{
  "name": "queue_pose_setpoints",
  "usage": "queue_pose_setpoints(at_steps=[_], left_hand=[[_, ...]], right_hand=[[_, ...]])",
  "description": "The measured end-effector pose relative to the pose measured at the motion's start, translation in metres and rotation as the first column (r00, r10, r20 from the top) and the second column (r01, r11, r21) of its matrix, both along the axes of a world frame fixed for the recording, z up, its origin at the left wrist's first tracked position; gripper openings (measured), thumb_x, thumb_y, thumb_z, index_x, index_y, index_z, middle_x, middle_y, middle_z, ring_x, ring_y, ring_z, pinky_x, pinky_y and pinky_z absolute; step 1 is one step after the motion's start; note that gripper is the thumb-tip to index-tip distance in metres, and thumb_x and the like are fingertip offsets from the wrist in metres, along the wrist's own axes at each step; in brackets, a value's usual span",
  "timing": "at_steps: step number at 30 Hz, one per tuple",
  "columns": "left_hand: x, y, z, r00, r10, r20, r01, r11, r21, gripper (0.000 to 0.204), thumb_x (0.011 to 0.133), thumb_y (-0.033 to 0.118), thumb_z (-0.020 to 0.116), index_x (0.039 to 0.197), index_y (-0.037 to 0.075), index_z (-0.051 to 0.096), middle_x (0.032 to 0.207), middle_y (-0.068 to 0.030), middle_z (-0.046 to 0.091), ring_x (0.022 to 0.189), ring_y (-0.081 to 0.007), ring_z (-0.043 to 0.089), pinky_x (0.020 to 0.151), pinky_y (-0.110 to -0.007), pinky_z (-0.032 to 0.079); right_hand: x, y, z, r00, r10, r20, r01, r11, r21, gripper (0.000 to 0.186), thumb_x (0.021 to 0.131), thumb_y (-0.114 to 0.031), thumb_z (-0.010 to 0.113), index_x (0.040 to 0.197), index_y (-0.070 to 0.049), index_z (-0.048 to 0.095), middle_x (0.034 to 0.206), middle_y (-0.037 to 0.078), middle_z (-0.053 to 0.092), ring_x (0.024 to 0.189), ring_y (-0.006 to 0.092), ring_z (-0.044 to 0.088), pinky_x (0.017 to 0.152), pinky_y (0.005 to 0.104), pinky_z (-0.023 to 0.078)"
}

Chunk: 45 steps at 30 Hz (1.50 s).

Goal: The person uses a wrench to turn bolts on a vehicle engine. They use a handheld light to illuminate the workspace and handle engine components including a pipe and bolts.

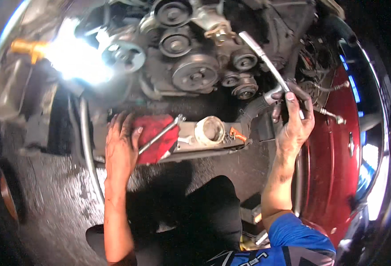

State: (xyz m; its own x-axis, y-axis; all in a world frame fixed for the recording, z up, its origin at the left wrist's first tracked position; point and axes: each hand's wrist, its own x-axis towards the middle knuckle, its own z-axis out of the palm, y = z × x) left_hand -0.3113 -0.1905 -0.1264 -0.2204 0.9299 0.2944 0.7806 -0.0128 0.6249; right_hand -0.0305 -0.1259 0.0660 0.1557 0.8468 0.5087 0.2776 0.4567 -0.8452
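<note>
A bright work lamp (78,60) glares over the engine's pulleys (195,73). Grey, stained concrete floor (53,199) lies below, and red car bodywork (337,146) curves at the right.

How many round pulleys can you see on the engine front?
7: top round metal pulley, one below, left, large centre, right, two lower right. Glare may hide more.

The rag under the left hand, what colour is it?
Red rag, seen best in the head view.
</note>
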Motion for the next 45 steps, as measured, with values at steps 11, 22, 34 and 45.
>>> queue_pose_setpoints(at_steps=[11, 22, 34, 45], left_hand=[[-0.001, 0.002, -0.026, 0.997, 0.059, 0.041, -0.052, 0.986, -0.156, 0.061, 0.1, 0.045, 0.034, 0.111, -0.01, 0.059, 0.113, -0.0333, 0.057, 0.116, -0.0452, 0.05, 0.104, -0.045, 0.036], [-0.008, -0.002, -0.021, 0.996, -0.016, 0.082, 0.024, 0.995, -0.099, 0.063, 0.1, 0.048, 0.033, 0.096, -0.009, 0.061, 0.093, -0.0343, 0.06, 0.095, -0.0505, 0.055, 0.09, -0.051, 0.041], [-0.014, 0.0, -0.032, 0.991, -0.092, 0.092, 0.098, 0.993, -0.06, 0.063, 0.099, 0.048, 0.035, 0.105, -0.008, 0.062, 0.103, -0.0322, 0.06, 0.101, -0.0462, 0.056, 0.09, -0.049, 0.043], [-0.012, -0.006, -0.025, 0.992, -0.127, 0.027, 0.127, 0.992, 0.002, 0.054, 0.101, 0.042, 0.036, 0.096, -0.003, 0.065, 0.095, -0.026, 0.063, 0.093, -0.0423, 0.059, 0.084, -0.049, 0.044]], right_hand=[[0.022, -0.019, -0.026, 0.901, -0.186, 0.393, 0.019, 0.92, 0.392, 0.015, 0.093, -0.012, 0.059, 0.101, 0.001, 0.062, 0.081, 0.01, 0.069, 0.062, 0.0086, 0.058, 0.056, 0.0214, 0.045], [-0.008, 0.012, 0.03, 0.692, -0.468, 0.55, 0.047, 0.79, 0.612, 0.022, 0.088, -0.022, 0.062, 0.09, 0.0, 0.061, 0.079, 0.016, 0.066, 0.073, 0.0287, 0.064, 0.067, 0.0358, 0.047], [-0.01, 0.068, 0.035, 0.296, -0.9, 0.319, -0.16, 0.283, 0.946, 0.028, 0.085, -0.022, 0.067, 0.087, 0.005, 0.06, 0.092, 0.027, 0.063, 0.087, 0.0412, 0.062, 0.071, 0.0473, 0.05], [-0.031, 0.043, 0.063, 0.077, -0.747, 0.66, -0.309, 0.611, 0.729, 0.015, 0.078, -0.021, 0.062, 0.072, -0.007, 0.058, 0.062, 0.018, 0.059, 0.062, 0.0375, 0.062, 0.058, 0.0477, 0.05]])
